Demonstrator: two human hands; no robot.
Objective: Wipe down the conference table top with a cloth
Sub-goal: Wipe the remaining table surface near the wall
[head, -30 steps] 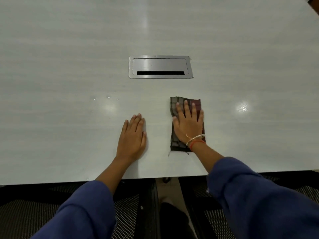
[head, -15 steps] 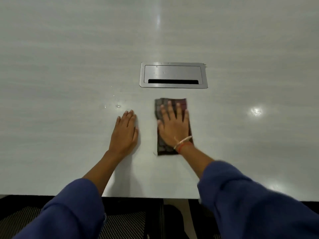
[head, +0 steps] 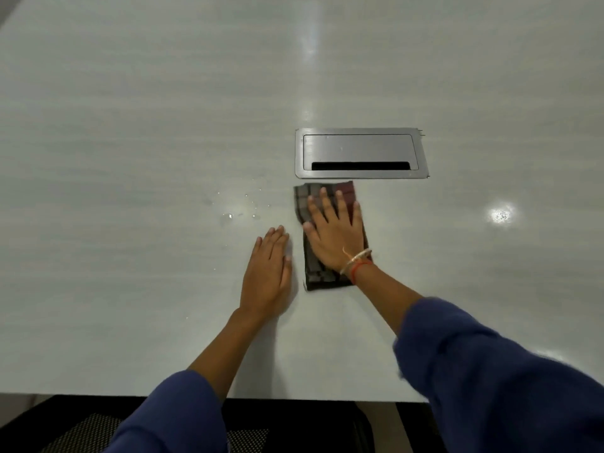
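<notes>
Left of centre, water drops (head: 228,216) shine on the pale desk (head: 130,132). Just right of them the left hand (head: 268,276) lies flat, grip wide and empty. At centre, the right hand (head: 333,238) presses the folded cloth (head: 314,273) with straight fingers, just below the cable hatch (head: 359,148). Wiping looks under way; the next stroke should sweep left across the drops.

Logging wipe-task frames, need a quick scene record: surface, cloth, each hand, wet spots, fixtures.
surface: pale glossy table
cloth: folded plaid, flat on table, near side of cable hatch
right hand: flat on cloth, pressing it
left hand: flat on bare table, left of cloth, not touching it
wet spots: droplets left of cloth, beyond left hand
fixtures: metal cable hatch, lid shut, slot open
</notes>
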